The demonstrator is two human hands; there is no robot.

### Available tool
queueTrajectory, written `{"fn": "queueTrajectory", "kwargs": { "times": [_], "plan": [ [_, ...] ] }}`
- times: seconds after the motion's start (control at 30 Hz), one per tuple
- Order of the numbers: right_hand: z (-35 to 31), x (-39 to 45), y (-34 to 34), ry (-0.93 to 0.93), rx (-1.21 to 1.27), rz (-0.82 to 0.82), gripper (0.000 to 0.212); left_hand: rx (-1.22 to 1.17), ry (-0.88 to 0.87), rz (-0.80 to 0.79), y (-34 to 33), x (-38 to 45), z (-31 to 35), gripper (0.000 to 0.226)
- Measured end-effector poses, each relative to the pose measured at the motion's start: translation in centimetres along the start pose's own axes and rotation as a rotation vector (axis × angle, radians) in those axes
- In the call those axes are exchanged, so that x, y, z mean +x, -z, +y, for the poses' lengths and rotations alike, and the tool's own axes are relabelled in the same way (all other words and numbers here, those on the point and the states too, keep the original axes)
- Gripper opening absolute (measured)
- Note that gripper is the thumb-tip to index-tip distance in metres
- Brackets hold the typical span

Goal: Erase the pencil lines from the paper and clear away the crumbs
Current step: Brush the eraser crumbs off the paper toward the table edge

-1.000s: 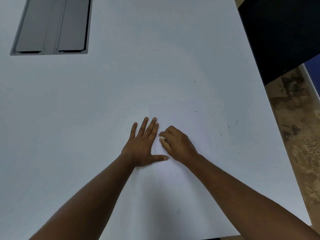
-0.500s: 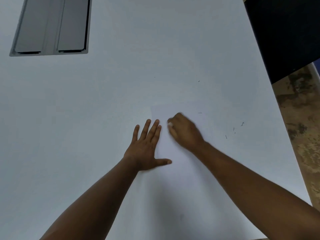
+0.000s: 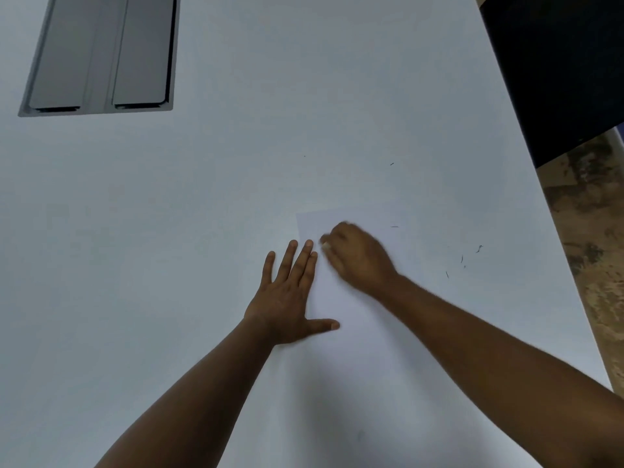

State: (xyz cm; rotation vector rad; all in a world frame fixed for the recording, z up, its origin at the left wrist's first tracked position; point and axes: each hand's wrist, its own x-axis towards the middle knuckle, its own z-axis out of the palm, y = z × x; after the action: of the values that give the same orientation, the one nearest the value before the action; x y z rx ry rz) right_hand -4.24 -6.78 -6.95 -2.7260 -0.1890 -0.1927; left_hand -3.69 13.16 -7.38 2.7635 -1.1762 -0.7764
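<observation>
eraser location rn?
Head view, centre: the eraser shows as a white sliver in the right hand, on the paper beside the left hand's fingertips.

Right hand (image 3: pixel 358 258) slid up — blurred.

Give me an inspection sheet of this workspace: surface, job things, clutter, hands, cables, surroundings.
Surface: white table, with a grey recessed panel at far left.
Job's things: white paper lying flat; small pale eraser barely visible at the fingertips; pencil lines not discernible.
Clutter: dark crumbs scattered right of the paper.
Hands: left hand flat, pressing the paper's left edge; right hand blurred, holding the eraser.
Cables: nothing seen.
Surroundings: mottled brown floor, dark object at upper right.
</observation>
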Motion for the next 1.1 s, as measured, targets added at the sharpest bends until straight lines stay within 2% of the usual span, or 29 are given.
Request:
{"fn": "queueTrajectory", "kwargs": {
  "times": [0.1, 0.23, 0.3, 0.37, 0.43, 0.5, 0.6, 0.73, 0.87, 1.0, 1.1],
  "plan": [
    [-0.2, -0.2, -0.2, 0.088, -0.037, -0.065, 0.031, 0.009, -0.003, -0.012, 0.0, 0.0, 0.0, 0.128],
    [3.7, 2.8, 1.2, -0.156, -0.072, 0.103, 0.034, 0.011, 0.004, -0.019, 0.1, 0.0, 0.1, 0.128],
    [4.3, 3.7, 1.2, -0.209, -0.048, 0.170, 0.032, 0.013, 0.003, -0.024, 0.1, 0.0, 0.1, 0.128],
    [3.2, 3.6, 0.8, -0.102, 0.035, 0.131, 0.026, 0.007, 0.004, -0.016, 0.1, 0.0, 0.1, 0.128],
    [1.5, 2.5, 0.2, 0.059, 0.081, 0.001, 0.025, 0.002, -0.002, -0.011, 0.1, 0.1, 0.1, 0.128],
    [0.7, 1.9, -0.2, 0.140, 0.069, -0.077, 0.028, 0.008, -0.009, -0.021, 0.1, 0.1, 0.1, 0.128],
    [2.0, 3.9, -1.0, 0.199, -0.001, -0.070, 0.020, 0.012, -0.010, -0.022, 0.1, 0.2, 0.1, 0.127],
    [2.9, 7.8, -0.5, -0.008, -0.043, 0.054, 0.018, 0.022, 0.002, -0.031, 0.1, 0.1, 0.0, 0.127],
    [0.4, 5.2, -0.1, -0.183, 0.070, 0.131, 0.023, 0.002, 0.006, -0.024, 0.1, 0.0, 0.0, 0.127],
    [-3.4, -1.5, -1.1, -0.194, 0.111, 0.098, 0.033, -0.012, 0.006, -0.002, 0.1, 0.1, 0.0, 0.126],
    [-1.7, -3.5, -1.0, -0.215, 0.039, 0.077, 0.031, -0.006, 0.011, -0.015, 0.2, 0.1, 0.1, 0.126]
  ]
}}
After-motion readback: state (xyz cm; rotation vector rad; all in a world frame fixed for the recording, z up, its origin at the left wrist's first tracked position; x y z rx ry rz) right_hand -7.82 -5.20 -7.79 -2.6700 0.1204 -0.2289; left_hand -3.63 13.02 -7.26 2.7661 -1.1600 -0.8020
